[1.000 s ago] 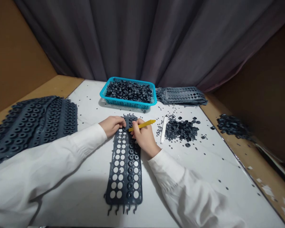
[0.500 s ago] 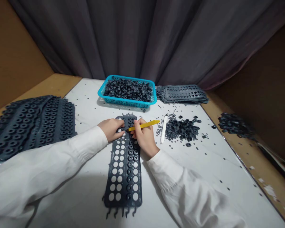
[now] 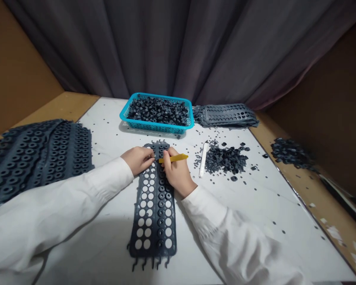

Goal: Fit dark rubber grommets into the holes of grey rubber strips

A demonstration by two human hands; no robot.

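A dark grey moulded rubber sheet (image 3: 154,221) lies lengthwise before me on the white table. Round holes showing white run down its left side, while black rings fill much of its right side. My right hand (image 3: 178,171) grips a yellow pen-shaped tool (image 3: 179,158) above the sheet's far part, its tip pointing left. Close to that tip, my left hand (image 3: 138,159) has thumb and forefinger pinched together over the sheet's left edge. Whatever is between those fingertips is too small to make out.
A blue basket (image 3: 157,127) of small black rubber pieces stands behind the sheet. To its right lie stacked punched sheets (image 3: 230,115). A white pen-shaped stick (image 3: 203,160) rests beside loose black pieces (image 3: 230,159). Ringed sheets (image 3: 44,154) are piled at left.
My right hand has shifted slightly left, bringing the yellow tool's tip to my left fingertips. My left thumb and forefinger have come together. The whole view has moved a little.
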